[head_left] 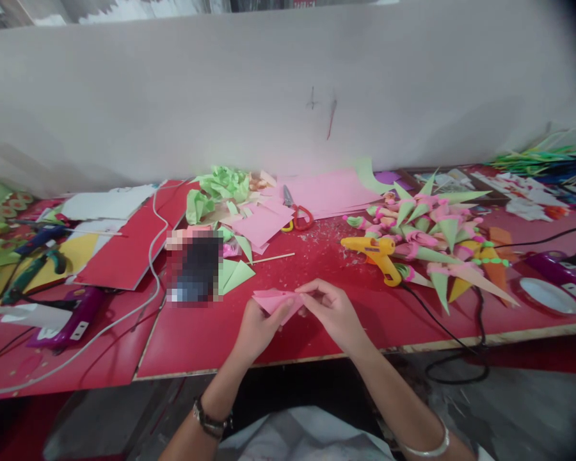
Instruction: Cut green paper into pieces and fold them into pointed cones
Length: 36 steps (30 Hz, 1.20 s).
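Note:
A folded piece of pink paper (274, 299) is held over the front of the red table, between my two hands. My left hand (264, 326) grips it from the left, thumb on top. At its right end my right hand (329, 308) pinches the paper between thumb and fingers. Just beyond my left hand lie folded light green papers (235, 275) and a thin wooden stick (273, 258). Farther back are cut pink sheets (259, 224) and red-handled scissors (301, 218).
A yellow glue gun (377, 253) rests on the right, its black cord trailing off the table edge. Behind it is a pile of pink and green paper cones (427, 224). Purple power strips (74, 320) and a white cable (156, 256) lie to the left. A pixelated dark patch hides something.

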Motion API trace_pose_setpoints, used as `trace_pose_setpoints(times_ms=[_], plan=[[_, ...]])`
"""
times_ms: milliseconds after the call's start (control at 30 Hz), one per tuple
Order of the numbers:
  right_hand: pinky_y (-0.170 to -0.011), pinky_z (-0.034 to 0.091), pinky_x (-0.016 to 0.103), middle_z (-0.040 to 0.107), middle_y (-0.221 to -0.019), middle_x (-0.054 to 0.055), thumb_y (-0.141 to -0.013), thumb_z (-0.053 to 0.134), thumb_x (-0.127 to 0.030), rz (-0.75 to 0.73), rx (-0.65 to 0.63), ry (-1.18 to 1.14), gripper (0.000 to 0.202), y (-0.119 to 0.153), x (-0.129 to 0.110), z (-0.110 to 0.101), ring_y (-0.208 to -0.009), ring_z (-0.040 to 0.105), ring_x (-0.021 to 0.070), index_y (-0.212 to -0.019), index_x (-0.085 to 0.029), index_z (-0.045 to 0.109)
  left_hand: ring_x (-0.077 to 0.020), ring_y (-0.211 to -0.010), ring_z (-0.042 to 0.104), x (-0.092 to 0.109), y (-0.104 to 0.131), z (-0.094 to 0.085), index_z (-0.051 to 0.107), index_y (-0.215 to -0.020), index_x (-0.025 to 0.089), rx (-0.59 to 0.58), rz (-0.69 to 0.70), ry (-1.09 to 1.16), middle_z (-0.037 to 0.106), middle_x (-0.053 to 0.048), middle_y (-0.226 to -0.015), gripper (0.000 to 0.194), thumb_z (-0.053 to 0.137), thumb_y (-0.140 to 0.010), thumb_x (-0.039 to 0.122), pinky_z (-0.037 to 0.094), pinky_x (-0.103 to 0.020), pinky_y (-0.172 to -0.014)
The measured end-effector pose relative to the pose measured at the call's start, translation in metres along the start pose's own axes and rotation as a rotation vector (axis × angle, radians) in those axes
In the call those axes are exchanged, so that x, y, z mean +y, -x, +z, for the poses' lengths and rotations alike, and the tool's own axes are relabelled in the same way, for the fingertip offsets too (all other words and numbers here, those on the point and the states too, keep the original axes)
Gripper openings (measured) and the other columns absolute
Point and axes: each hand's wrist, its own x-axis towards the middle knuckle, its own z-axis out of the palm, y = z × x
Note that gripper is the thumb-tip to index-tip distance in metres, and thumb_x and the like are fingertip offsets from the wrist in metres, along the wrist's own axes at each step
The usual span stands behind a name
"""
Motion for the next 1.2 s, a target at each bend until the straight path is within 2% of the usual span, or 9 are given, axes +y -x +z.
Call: trace_pose_setpoints(times_ms=[133, 300, 433, 533, 600, 700, 767, 900, 1200], plan=[[-0.066, 0.052, 0.027, 0.064, -0.089, 0.004, -0.078, 0.053, -0.025, -0.093, 0.006, 0.059, 0.016, 0.002, 0.001, 0.003, -0.072, 0.062, 0.0145, -0.089, -0.020, 0.064, -0.0074, -0.039, 0.046, 0.002, -0.001, 0.002, 0.061, -0.065, 0.012, 0.010, -0.024, 0.053, 0.052, 0.002, -0.045, 0.034, 0.052, -0.078, 0.042, 0.036, -0.017, -0.040], [-0.065, 0.053, 0.027, 0.062, -0.092, 0.006, -0.078, 0.051, -0.020, -0.245, 0.058, 0.162, 0.016, 0.006, 0.004, 0.006, -0.078, 0.060, 0.0160, -0.088, -0.021, 0.064, -0.0064, -0.034, 0.043, 0.003, -0.002, 0.004, 0.056, -0.057, 0.013, 0.072, -0.042, 0.042, 0.045, 0.004, -0.038, 0.035, 0.052, -0.077, 0.041, 0.032, -0.017, -0.037], [-0.063, 0.052, 0.027, 0.060, -0.089, 0.006, -0.077, 0.053, -0.021, -0.267, 0.127, 0.148, 0.011, 0.010, 0.006, 0.011, -0.078, 0.059, 0.0164, -0.083, -0.021, 0.062, -0.0060, -0.033, 0.038, 0.003, -0.002, 0.006, 0.053, -0.053, 0.014, 0.097, -0.024, 0.029, 0.042, 0.005, -0.036, 0.035, 0.052, -0.076, 0.040, 0.029, -0.017, -0.035], [-0.064, 0.052, 0.026, 0.060, -0.085, 0.005, -0.076, 0.055, -0.024, -0.217, 0.138, 0.093, 0.009, 0.010, 0.005, 0.014, -0.076, 0.060, 0.0153, -0.083, -0.021, 0.059, -0.0070, -0.039, 0.041, 0.004, -0.002, 0.005, 0.053, -0.055, 0.014, 0.140, 0.014, 0.015, 0.047, 0.004, -0.043, 0.030, 0.054, -0.074, 0.037, 0.032, -0.018, -0.039], [-0.056, 0.050, 0.024, 0.059, -0.075, 0.001, -0.074, 0.057, -0.028, -0.113, 0.136, 0.021, 0.013, 0.008, 0.005, 0.015, -0.062, 0.059, 0.0123, -0.085, -0.021, 0.056, -0.0085, -0.046, 0.045, 0.004, -0.002, 0.004, 0.054, -0.056, 0.014, 0.146, 0.031, 0.003, 0.052, 0.002, -0.049, 0.026, 0.055, -0.073, 0.034, 0.036, -0.018, -0.044], [-0.036, 0.038, 0.019, 0.052, -0.051, -0.006, -0.075, 0.054, -0.037, 0.097, 0.038, -0.047, 0.019, 0.006, 0.005, 0.013, -0.036, 0.046, 0.0069, -0.083, -0.020, 0.053, -0.0093, -0.050, 0.045, 0.004, -0.003, 0.003, 0.053, -0.054, 0.014, 0.138, 0.049, -0.015, 0.051, 0.002, -0.051, 0.024, 0.056, -0.071, 0.031, 0.037, -0.019, -0.048], [-0.032, 0.031, 0.017, 0.046, -0.041, -0.008, -0.077, 0.050, -0.041, 0.178, -0.018, -0.060, 0.023, 0.005, 0.006, 0.011, -0.031, 0.040, 0.0057, -0.073, -0.019, 0.053, -0.0086, -0.049, 0.043, 0.004, -0.002, 0.004, 0.050, -0.051, 0.015, 0.129, 0.054, -0.019, 0.048, 0.003, -0.049, 0.026, 0.056, -0.071, 0.030, 0.035, -0.019, -0.048], [-0.035, 0.032, 0.016, 0.047, -0.042, -0.008, -0.078, 0.051, -0.040, 0.175, -0.005, -0.097, 0.027, 0.004, 0.007, 0.008, -0.034, 0.041, 0.0046, -0.062, -0.018, 0.050, -0.0078, -0.048, 0.039, 0.001, 0.000, 0.006, 0.045, -0.050, 0.015, 0.094, 0.056, -0.013, 0.043, 0.004, -0.048, 0.029, 0.052, -0.073, 0.032, 0.032, -0.019, -0.046], [-0.043, 0.041, 0.019, 0.054, -0.048, -0.006, -0.080, 0.049, -0.034, 0.099, -0.161, 0.003, 0.018, 0.005, 0.002, -0.001, -0.040, 0.049, 0.0073, -0.073, -0.018, 0.054, -0.0071, -0.051, 0.039, -0.002, -0.002, -0.007, 0.043, -0.058, 0.015, -0.069, 0.056, 0.002, 0.040, 0.005, -0.055, 0.027, 0.048, -0.079, 0.032, 0.033, -0.018, -0.048]])
